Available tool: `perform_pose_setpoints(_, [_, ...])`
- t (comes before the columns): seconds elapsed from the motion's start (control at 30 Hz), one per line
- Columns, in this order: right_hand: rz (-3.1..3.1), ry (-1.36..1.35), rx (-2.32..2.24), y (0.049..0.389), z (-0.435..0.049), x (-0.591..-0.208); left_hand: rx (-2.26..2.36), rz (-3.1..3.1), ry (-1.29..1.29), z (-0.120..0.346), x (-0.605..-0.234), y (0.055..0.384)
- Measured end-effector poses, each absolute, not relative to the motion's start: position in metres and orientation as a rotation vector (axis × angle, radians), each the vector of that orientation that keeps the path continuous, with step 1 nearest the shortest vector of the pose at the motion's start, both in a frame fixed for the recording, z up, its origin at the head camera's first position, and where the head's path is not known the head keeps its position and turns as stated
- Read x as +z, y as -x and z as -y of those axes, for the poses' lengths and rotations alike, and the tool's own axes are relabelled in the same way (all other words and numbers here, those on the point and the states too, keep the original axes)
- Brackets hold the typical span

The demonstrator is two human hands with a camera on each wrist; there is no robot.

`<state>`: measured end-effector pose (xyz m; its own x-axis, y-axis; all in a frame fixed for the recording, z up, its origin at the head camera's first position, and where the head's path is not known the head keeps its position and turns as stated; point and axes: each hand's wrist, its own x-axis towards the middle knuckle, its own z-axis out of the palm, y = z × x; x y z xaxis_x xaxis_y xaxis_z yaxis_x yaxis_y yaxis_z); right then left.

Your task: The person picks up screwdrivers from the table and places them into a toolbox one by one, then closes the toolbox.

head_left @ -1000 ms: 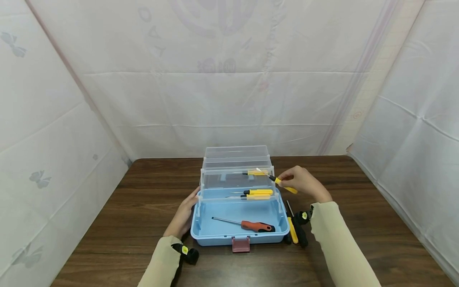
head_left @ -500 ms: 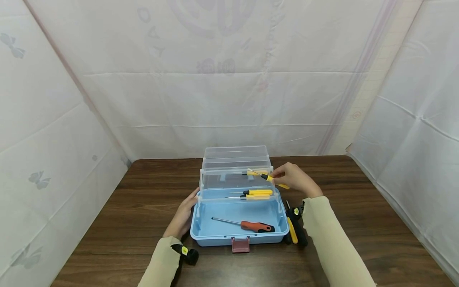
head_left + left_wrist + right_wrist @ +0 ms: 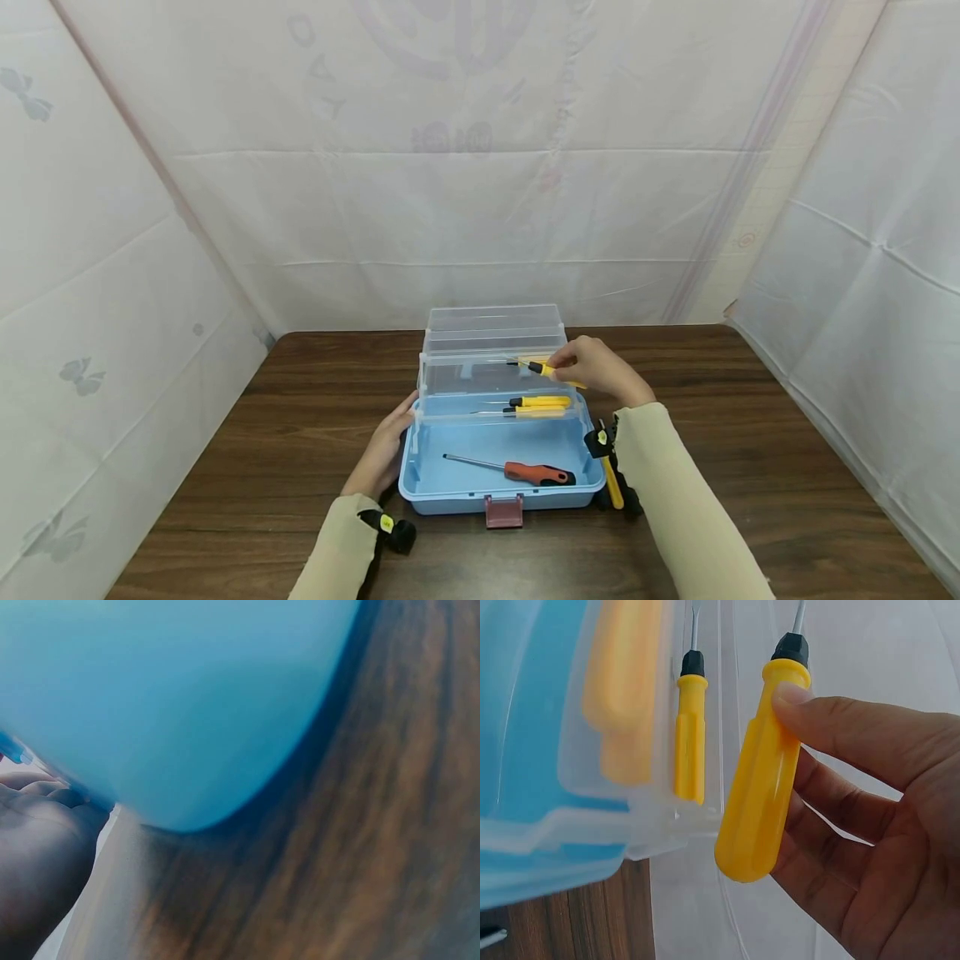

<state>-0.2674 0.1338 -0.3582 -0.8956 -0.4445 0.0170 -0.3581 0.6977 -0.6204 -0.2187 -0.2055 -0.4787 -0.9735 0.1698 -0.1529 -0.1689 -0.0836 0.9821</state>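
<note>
My right hand (image 3: 596,367) pinches a yellow-handled screwdriver (image 3: 542,368) over the upper clear tray of the blue toolbox (image 3: 495,504). In the right wrist view, the thumb and fingers hold the yellow handle (image 3: 761,787) just behind its black collar. Beside it another yellow screwdriver (image 3: 691,735) lies in the tray. Two more yellow-handled screwdrivers (image 3: 542,401) rest in the lower clear tray (image 3: 450,419). My left hand (image 3: 384,450) lies against the toolbox's left side; the left wrist view shows its palm beside the blue wall (image 3: 172,735).
An orange-and-black screwdriver (image 3: 532,473) lies on the toolbox floor behind the dark red latch (image 3: 503,512). Right of the box, several tools, including one with a yellow handle (image 3: 612,483), lie on the wooden table (image 3: 300,467). The clear lid (image 3: 495,319) stands raised behind.
My right hand has moved left with the yellow screwdriver, from beside the toolbox to over the upper tray. My left hand has stayed at the toolbox's side.
</note>
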Motion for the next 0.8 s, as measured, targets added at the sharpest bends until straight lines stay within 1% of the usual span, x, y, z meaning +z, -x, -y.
perform_pose_setpoints(0.2, [-2.768, 0.722, -0.971, 0.268, -0.127, -0.358, 2.156, -1.944, -0.027, 0.206, -0.479, 0.218])
perform_pose_setpoints(0.6, [-2.697, 0.676, -1.023, 0.269, -0.115, -0.363, 2.152, -1.948, -0.003, 0.205, -0.478, 0.218])
perform_pose_setpoints(0.8, [-2.721, 0.713, -0.946, 0.27, -0.11, -0.365, 2.157, -1.942, 0.008, 0.205, -0.478, 0.218])
